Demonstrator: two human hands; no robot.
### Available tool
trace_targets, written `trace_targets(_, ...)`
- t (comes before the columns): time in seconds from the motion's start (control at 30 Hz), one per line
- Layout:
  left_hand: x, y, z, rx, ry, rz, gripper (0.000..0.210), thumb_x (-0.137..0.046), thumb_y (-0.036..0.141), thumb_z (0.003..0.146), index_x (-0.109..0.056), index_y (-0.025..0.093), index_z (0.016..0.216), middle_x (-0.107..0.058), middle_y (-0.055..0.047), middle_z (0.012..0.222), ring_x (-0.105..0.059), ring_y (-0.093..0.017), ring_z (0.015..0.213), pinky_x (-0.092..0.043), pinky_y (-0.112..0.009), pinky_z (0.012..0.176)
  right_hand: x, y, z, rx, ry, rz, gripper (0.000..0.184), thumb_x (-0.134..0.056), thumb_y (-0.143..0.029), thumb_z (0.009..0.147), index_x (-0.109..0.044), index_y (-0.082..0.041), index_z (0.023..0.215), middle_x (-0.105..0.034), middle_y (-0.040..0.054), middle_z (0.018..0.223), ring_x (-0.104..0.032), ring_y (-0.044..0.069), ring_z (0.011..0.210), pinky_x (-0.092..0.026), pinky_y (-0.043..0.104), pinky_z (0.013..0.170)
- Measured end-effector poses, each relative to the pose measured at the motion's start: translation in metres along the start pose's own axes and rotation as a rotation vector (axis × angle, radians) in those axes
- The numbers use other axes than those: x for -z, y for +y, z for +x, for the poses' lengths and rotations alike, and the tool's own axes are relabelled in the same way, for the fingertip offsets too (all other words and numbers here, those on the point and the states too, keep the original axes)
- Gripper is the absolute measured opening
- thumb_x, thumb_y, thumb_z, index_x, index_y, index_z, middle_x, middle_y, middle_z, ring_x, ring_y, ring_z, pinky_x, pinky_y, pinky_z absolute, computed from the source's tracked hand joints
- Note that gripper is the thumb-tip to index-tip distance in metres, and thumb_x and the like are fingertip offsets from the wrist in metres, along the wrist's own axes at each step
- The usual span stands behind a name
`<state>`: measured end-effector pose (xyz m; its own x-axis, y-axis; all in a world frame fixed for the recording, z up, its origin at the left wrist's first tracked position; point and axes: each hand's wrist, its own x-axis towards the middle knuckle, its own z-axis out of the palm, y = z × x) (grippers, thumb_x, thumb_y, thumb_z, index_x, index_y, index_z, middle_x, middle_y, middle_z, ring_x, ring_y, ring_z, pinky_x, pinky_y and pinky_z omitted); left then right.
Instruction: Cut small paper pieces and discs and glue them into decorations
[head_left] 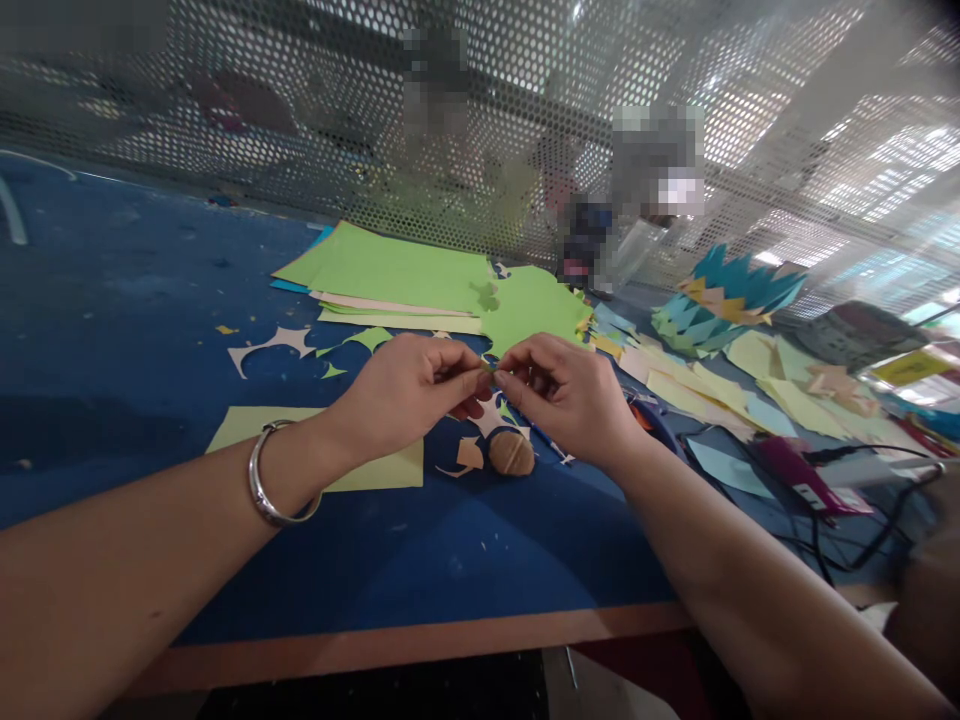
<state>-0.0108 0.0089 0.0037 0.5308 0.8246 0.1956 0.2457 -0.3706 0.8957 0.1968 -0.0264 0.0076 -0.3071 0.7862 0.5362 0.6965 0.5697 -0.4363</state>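
Note:
My left hand (420,385), with a silver bangle on its wrist, meets my right hand (566,390) above the table. Thumb and forefinger of each hand are pinched together, tips nearly touching. Between them shows a tiny greenish piece (487,366), apparently paper, mostly hidden by the fingers. Just below the hands lie a round brown wooden-looking piece (512,454) with a pale stripe, a peach paper scrap (470,454) and cut white and green offcuts. A pale yellow-green sheet (382,465) lies under my left forearm.
Green paper sheets (405,265) are stacked at the back against a perforated metal screen (315,130). To the right are a teal and yellow paper crown (724,300), loose paper pieces (697,390), a magenta device (806,478) and black cables. White offcuts (274,345) lie at left.

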Motion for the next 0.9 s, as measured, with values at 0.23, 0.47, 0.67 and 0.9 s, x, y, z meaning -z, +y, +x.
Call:
trace_targets(0.23,0.0014,-0.0048,0.0001,-0.041,0.004,0.131,0.02,-0.068,0.037,0.089,-0.073,0.019,0.082,-0.075,0.0,0.068,-0.07,-0.016,0.064,-0.049,-0.024,0.058,0.0016,-0.002,0.0013,0.028,-0.036,0.016,0.008,-0.065,-0.017,0.091,-0.066,-0.017,0.083,-0.062,-0.0011,0.073,-0.052,0.008,0.059,-0.04,0.021,0.054)
trace_targets(0.47,0.0017,-0.0048,-0.0014,-0.097,0.046,0.235,0.016,-0.069,0.032,0.087,-0.07,0.019,0.077,-0.065,0.003,0.06,-0.057,-0.012,0.057,-0.038,-0.025,0.054,0.0004,-0.003,0.0008,-0.011,-0.055,0.074,0.009,-0.066,-0.02,0.091,-0.066,-0.017,0.083,-0.06,-0.0014,0.072,-0.05,0.008,0.058,-0.038,0.021,0.052)
trace_targets(0.67,0.0001,-0.0014,-0.0022,-0.116,0.099,0.239,0.019,-0.066,0.034,0.088,-0.069,0.018,0.078,-0.064,0.002,0.061,-0.055,-0.012,0.056,-0.036,-0.025,0.052,0.0007,-0.0054,0.0013,-0.053,-0.083,0.117,0.011,-0.066,-0.024,0.091,-0.064,-0.017,0.083,-0.056,-0.0023,0.07,-0.047,0.008,0.056,-0.037,0.022,0.05)
trace_targets(0.9,-0.0061,0.0023,-0.0029,-0.117,0.121,0.218,0.014,-0.067,0.029,0.083,-0.069,0.017,0.075,-0.058,0.004,0.059,-0.049,-0.01,0.055,-0.034,-0.024,0.052,-0.001,-0.009,0.0006,-0.053,-0.046,0.118,0.009,-0.063,-0.015,0.083,-0.059,-0.018,0.076,-0.052,-0.0046,0.064,-0.046,0.008,0.054,-0.036,0.022,0.052)
